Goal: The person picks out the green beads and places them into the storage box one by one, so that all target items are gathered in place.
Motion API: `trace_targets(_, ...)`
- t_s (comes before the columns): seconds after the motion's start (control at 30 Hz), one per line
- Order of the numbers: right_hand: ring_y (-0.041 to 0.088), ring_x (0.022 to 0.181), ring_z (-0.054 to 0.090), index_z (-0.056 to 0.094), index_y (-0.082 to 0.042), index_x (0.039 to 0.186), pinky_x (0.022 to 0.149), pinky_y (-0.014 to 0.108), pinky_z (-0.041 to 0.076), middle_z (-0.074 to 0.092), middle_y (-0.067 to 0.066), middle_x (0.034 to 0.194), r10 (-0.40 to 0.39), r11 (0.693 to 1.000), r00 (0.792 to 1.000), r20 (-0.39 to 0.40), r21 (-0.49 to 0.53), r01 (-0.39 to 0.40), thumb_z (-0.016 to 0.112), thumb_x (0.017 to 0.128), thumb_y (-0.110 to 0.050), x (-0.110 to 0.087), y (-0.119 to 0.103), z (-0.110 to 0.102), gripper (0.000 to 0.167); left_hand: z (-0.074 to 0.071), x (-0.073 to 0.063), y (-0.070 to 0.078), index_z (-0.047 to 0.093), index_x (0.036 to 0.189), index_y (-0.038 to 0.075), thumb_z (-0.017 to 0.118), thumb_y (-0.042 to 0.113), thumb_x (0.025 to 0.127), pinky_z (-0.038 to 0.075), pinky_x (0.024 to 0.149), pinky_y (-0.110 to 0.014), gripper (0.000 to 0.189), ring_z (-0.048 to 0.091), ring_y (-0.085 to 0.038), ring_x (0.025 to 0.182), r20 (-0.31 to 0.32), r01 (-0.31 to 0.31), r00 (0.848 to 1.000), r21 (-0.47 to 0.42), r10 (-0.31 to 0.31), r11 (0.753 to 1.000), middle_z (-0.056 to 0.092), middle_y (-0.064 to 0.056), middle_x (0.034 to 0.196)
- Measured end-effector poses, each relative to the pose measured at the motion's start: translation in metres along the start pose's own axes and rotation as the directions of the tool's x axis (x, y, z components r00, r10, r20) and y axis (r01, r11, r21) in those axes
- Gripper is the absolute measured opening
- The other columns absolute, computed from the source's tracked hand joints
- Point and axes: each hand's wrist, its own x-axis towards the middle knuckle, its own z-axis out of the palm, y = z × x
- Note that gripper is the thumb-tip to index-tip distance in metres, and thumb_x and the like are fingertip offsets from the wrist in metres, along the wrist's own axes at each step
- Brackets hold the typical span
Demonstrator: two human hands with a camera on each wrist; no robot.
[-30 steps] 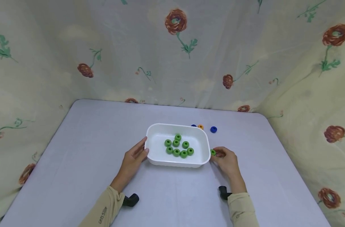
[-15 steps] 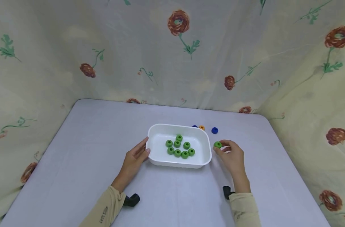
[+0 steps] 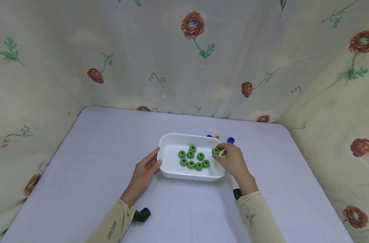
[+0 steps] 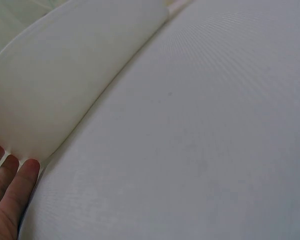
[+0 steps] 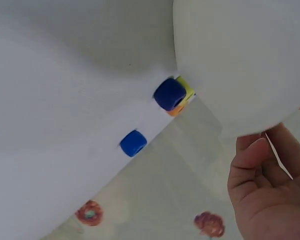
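Note:
My right hand (image 3: 233,160) pinches a green bead (image 3: 215,151) between thumb and fingertips, over the right end of a white tray (image 3: 172,173). Several other green beads (image 3: 190,155) lie spread across the tray floor. Along the tray's left end, my left hand (image 3: 144,170) rests with fingers extended against the wall and thumb at the rim. The left wrist view has the straight fingers (image 4: 21,187) touching the outer tray wall (image 4: 65,75). In the right wrist view, the tray hides the bead in my right hand (image 5: 272,185).
Behind the tray lie a blue bead (image 3: 230,140), an orange bead (image 3: 217,137) and another blue bead (image 3: 209,136) partly hidden by the rim. A yellow bead (image 5: 186,91) shows beside them in the right wrist view. Flowered cloth (image 3: 160,50) surrounds the white table (image 3: 117,135).
My right hand has lifted the green bead from beside the tray's right end and carried it left over the tray. My left hand stays at the tray's left end.

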Motion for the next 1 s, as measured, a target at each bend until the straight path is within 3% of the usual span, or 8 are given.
trace_targets(0.13,0.025,0.091,0.063,0.07,0.001,0.118,0.074,0.034,0.059,0.072,0.015,0.11,-0.074,0.99,0.992,0.099,-0.112,0.085,0.076,0.089,-0.014,0.012,-0.007,0.004,0.034,-0.001,0.001,-0.001,0.045,0.15,0.032,0.062,0.027,0.101,0.057,0.1,-0.021,0.053,0.048,-0.023,0.144,0.006,-0.008,1.0,-0.004,0.008,1.0,0.041,0.001,0.16)
trace_targets(0.33,0.03,0.103,0.067,0.069,0.001,0.118,0.092,0.045,0.061,0.072,0.015,0.111,-0.098,0.967,0.97,0.223,-0.209,0.146,0.075,0.088,-0.008,0.023,-0.016,0.012,0.032,-0.003,0.0,-0.001,0.045,0.15,0.032,0.063,0.029,0.1,0.057,0.1,-0.022,0.053,0.048,-0.023,0.144,0.005,-0.008,1.0,-0.003,0.008,1.0,0.041,0.0,0.16)
trace_targets(0.77,0.031,0.105,0.065,0.069,0.003,0.117,0.097,0.048,0.059,0.071,0.017,0.11,-0.039,0.966,0.955,0.293,-0.232,0.111,0.07,0.088,-0.002,0.032,-0.024,0.009,0.029,-0.003,-0.001,0.001,0.044,0.151,0.032,0.062,0.027,0.101,0.057,0.101,-0.022,0.053,0.047,-0.024,0.144,0.01,-0.006,1.0,0.012,0.006,1.0,0.04,-0.001,0.161)
trace_targets(1.0,0.028,0.103,0.066,0.069,0.002,0.117,0.099,0.046,0.059,0.071,0.014,0.108,-0.042,0.958,0.934,0.354,-0.251,0.138,0.071,0.088,-0.002,0.038,-0.021,0.015,0.029,-0.003,0.0,-0.001,0.045,0.15,0.032,0.063,0.031,0.1,0.057,0.1,-0.022,0.053,0.048,-0.024,0.144,0.009,-0.004,1.0,-0.004,0.004,1.0,0.041,-0.001,0.161)
